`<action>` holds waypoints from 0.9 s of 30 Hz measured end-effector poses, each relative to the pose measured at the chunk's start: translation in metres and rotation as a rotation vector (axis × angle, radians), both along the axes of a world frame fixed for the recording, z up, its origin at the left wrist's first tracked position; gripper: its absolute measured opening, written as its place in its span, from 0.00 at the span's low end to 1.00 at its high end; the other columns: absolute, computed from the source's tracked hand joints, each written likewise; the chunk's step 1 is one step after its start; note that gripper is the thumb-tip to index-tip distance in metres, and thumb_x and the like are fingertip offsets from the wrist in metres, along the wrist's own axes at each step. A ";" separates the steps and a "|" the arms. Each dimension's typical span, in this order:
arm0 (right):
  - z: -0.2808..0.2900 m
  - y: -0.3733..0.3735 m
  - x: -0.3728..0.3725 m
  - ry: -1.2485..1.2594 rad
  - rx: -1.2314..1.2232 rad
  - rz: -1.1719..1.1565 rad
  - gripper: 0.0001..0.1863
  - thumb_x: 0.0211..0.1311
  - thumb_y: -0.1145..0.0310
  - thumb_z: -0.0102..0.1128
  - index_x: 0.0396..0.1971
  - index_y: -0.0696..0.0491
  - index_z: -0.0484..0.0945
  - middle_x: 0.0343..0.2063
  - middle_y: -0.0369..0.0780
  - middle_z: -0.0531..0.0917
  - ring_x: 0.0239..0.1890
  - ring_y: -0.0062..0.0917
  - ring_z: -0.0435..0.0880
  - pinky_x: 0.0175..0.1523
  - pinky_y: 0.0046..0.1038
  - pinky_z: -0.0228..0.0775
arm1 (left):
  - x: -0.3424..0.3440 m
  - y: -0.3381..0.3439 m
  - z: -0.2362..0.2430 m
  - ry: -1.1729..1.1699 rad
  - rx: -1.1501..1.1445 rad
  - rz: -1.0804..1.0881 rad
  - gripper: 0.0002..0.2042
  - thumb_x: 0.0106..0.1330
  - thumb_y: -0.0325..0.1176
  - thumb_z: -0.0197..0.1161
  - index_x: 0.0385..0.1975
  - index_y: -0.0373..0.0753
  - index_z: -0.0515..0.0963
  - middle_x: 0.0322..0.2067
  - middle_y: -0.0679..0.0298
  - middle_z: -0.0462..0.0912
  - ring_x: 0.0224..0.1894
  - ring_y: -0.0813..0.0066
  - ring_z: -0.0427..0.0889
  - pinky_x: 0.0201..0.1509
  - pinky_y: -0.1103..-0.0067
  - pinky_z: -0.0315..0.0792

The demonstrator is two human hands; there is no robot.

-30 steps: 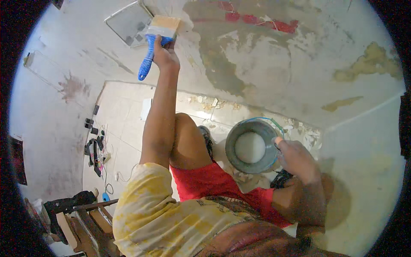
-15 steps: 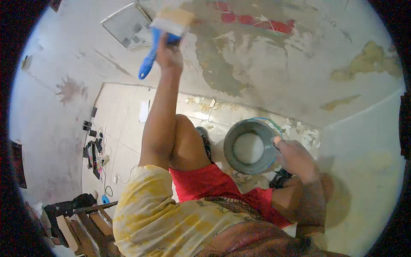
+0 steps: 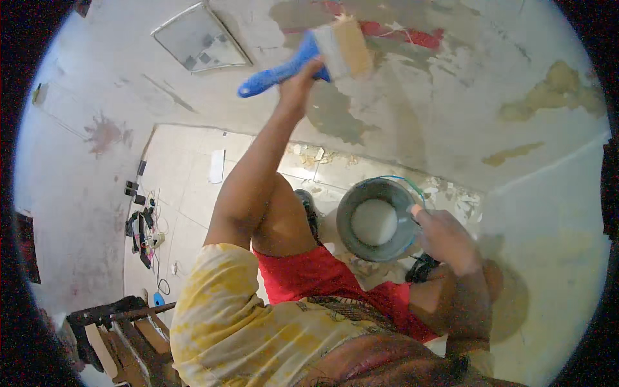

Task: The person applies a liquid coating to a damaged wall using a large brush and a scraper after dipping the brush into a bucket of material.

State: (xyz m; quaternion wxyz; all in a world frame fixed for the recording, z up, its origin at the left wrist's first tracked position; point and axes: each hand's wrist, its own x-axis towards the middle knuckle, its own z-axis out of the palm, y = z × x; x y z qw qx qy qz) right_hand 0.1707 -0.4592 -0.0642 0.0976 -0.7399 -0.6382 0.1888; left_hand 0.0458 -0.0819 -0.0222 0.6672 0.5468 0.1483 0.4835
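My left hand (image 3: 300,80) grips a wide paintbrush (image 3: 271,79) with a blue handle, pale band and tan bristles; it is raised against the stained wall (image 3: 412,97) over a red band (image 3: 419,35), slightly blurred. Whether the bristles touch the wall I cannot tell. My right hand (image 3: 442,235) is closed at the right edge of a grey bucket (image 3: 348,219), which holds white liquid (image 3: 375,222) and has a blue-green handle. The bucket is low, between my bent legs and just in front of my red shorts.
A framed grey panel (image 3: 200,39) is on the upper wall. Flaking debris (image 3: 322,155) and a white sheet (image 3: 216,166) lie along the floor's edge. Cables and black items (image 3: 145,232) are at the left, wooden pieces (image 3: 122,342) at the lower left. A corner wall (image 3: 541,245) rises at the right.
My left hand and the brush have swung right from beside the panel toward the red band, the handle turning from upright to nearly level. My right hand and the bucket stay nearly still.
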 end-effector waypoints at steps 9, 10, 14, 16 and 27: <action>0.004 -0.006 0.000 -0.003 0.013 0.000 0.19 0.58 0.72 0.56 0.50 0.58 0.73 0.29 0.52 0.81 0.36 0.48 0.81 0.42 0.46 0.74 | 0.003 0.030 0.011 -0.303 0.063 0.208 0.21 0.66 0.34 0.62 0.56 0.32 0.70 0.54 0.59 0.77 0.57 0.62 0.76 0.62 0.65 0.69; 0.006 -0.007 -0.002 -0.009 0.029 -0.006 0.18 0.59 0.72 0.55 0.50 0.58 0.73 0.29 0.52 0.81 0.35 0.48 0.81 0.42 0.46 0.74 | 0.008 0.021 0.009 -0.302 0.021 0.191 0.21 0.66 0.33 0.62 0.56 0.32 0.71 0.54 0.59 0.77 0.57 0.62 0.76 0.62 0.65 0.70; 0.012 -0.003 -0.006 -0.055 -0.019 -0.001 0.19 0.60 0.72 0.53 0.52 0.57 0.73 0.29 0.52 0.81 0.34 0.47 0.81 0.42 0.45 0.74 | 0.007 0.000 0.007 -0.173 -0.064 0.030 0.18 0.65 0.34 0.63 0.54 0.38 0.73 0.46 0.61 0.80 0.49 0.69 0.79 0.54 0.71 0.73; 0.005 -0.005 -0.003 -0.051 0.034 0.014 0.19 0.60 0.73 0.53 0.52 0.57 0.72 0.29 0.51 0.81 0.34 0.47 0.81 0.42 0.45 0.74 | 0.009 -0.001 -0.008 0.009 0.004 -0.003 0.20 0.64 0.36 0.63 0.55 0.37 0.73 0.47 0.61 0.80 0.49 0.69 0.78 0.54 0.71 0.72; 0.009 -0.004 -0.001 0.029 0.011 -0.013 0.19 0.56 0.74 0.56 0.50 0.58 0.72 0.29 0.51 0.81 0.36 0.49 0.80 0.43 0.47 0.73 | -0.020 0.038 -0.003 -0.128 0.207 0.294 0.19 0.70 0.36 0.57 0.57 0.33 0.71 0.51 0.60 0.79 0.48 0.67 0.80 0.46 0.67 0.78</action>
